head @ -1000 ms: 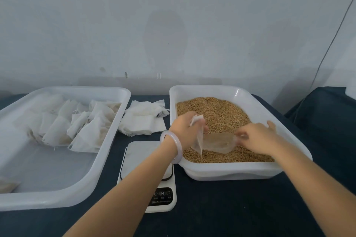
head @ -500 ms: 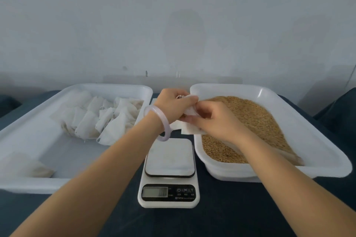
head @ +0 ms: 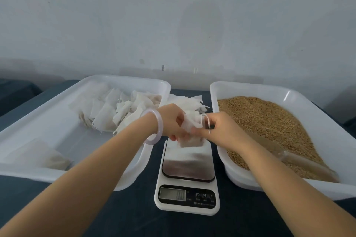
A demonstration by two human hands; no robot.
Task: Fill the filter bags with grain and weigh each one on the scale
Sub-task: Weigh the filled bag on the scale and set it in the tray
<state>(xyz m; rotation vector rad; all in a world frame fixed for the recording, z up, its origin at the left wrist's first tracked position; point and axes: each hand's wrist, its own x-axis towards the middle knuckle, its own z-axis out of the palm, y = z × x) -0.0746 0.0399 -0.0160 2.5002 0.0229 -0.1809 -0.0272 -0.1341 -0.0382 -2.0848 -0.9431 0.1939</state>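
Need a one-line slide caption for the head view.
Left hand and right hand pinch a filled filter bag over the scale.

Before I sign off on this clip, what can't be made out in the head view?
- Filter bag: the left hand and right hand grip it over the scale; fingers hide its mouth and fill level.
- Scale display: digits too small and blurred to read.
- Scoop in the grain tray: translucent, partly behind the right forearm.
- Stack of empty bags between the trays: mostly behind the hands.
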